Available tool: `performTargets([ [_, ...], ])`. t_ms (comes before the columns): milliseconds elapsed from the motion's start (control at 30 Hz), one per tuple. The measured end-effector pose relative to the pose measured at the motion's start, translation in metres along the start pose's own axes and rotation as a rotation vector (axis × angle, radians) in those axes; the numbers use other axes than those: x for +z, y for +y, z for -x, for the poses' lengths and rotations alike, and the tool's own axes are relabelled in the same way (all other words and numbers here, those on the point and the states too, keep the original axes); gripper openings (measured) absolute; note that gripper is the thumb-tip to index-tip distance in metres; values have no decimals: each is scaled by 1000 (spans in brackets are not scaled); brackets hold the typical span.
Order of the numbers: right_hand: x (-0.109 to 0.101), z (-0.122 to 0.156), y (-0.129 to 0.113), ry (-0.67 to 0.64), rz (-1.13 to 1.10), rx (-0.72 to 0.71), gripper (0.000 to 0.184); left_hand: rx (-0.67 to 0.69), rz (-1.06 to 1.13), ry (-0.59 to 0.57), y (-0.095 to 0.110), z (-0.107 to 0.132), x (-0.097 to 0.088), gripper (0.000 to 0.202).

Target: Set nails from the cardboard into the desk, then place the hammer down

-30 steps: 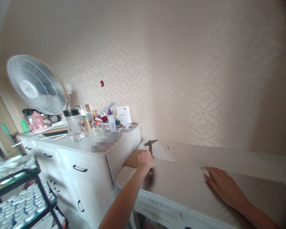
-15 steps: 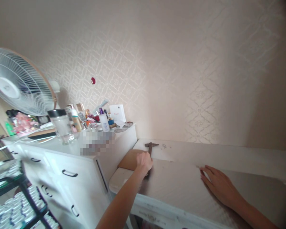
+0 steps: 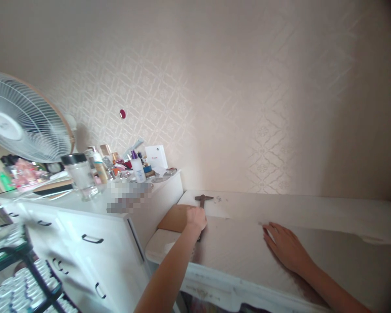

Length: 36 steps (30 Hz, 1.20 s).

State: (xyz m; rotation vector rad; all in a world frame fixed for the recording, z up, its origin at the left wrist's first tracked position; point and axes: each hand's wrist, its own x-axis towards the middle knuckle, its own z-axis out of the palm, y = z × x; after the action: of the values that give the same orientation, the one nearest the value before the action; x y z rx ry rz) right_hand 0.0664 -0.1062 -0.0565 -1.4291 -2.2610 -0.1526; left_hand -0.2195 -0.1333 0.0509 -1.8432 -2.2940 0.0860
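Pale patterned wallpaper (image 3: 215, 87) backs a long white panel (image 3: 280, 208) that lies flat beside a white chest of drawers (image 3: 84, 226). On the panel lies a sheet of the same pale patterned material (image 3: 241, 252), and both of the person's hands are on it. The left hand (image 3: 196, 218) is closed in a fist around the handle of a small hammer (image 3: 202, 200), whose dark head points up and away from the wrist, just above the sheet's far edge, probably so it can strike down near that edge. The right hand (image 3: 285, 250) lies well apart from the hammer, palm down with fingers stretched out and slightly spread, pressing flat on the sheet, seemingly to keep it smooth and in place. A brown board (image 3: 174, 218) shows just left of the left hand, beneath the sheet's end. On the chest stand a clear jar with a black lid (image 3: 80, 176), a small white bottle (image 3: 137, 169), a white box (image 3: 156, 157) and a clutter of cosmetics; the box bears a small mark too tiny to read, and part of the top is blurred out. A white fan (image 3: 22, 117) stands at the left, and a red dot (image 3: 122, 114) sits on the wall.
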Motion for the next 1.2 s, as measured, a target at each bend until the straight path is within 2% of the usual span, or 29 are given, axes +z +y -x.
performTargets([
  [167,-5,-1,-5,-40,-24,37,50,10,-14,50,26,10,-9,37],
  [300,-9,-2,-7,-71,-32,48,48,100,26,68,63,20,-11,44],
  [467,-16,-3,-12,-104,8,78,48,266,244,-45,120,36,3,51],
  [567,-19,-3,-16,-123,31,97,48,265,347,-53,141,46,15,56],
  [667,-20,-3,-17,-144,38,93,49,256,384,-39,146,51,20,58],
  [900,-28,-3,-20,-208,18,110,51,243,374,-46,141,50,18,57],
  [1200,-33,-4,-23,-185,-33,124,50,237,377,-12,142,50,19,56],
])
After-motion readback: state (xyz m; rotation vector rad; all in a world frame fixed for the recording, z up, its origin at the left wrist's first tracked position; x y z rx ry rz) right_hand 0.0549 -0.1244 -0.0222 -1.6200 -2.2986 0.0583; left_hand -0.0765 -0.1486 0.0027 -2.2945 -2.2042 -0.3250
